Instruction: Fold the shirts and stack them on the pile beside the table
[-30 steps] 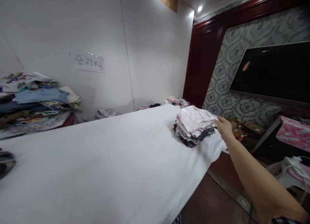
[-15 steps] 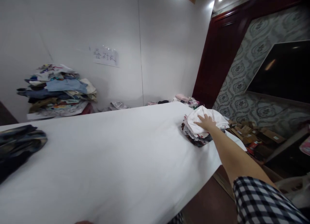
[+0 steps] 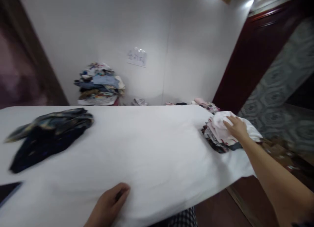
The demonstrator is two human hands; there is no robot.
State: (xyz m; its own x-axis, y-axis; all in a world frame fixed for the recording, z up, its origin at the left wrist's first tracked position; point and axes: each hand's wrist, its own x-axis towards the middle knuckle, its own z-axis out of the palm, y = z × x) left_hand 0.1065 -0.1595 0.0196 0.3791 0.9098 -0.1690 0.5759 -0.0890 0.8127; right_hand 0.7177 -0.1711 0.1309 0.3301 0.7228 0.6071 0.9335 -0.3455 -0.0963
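My right hand (image 3: 236, 127) rests on top of a stack of folded clothes at the table's right end, fingers apart. A white garment (image 3: 222, 120) lies uppermost there, under my fingers. Patterned and dark folded clothes (image 3: 213, 140) show beneath it. Near the front edge of the white-covered table (image 3: 152, 155), my left hand (image 3: 111, 204) is loosely curled, thumb against the fingers, with nothing visible in it. A crumpled dark garment (image 3: 56, 129) with lighter patches lies on the table to the left.
Behind the table, a tall heap of mixed clothes (image 3: 100, 84) stands against the wall, below and left of a paper sign (image 3: 136, 57). More clothes (image 3: 206, 104) lie beyond the far right corner. Cardboard boxes (image 3: 277, 148) sit right of the table. A dark flat object (image 3: 8, 191) is at lower left.
My view has turned left, bringing more of the dark garment into sight. My left hand has come up into view at the front. The right hand stays on the white garment.
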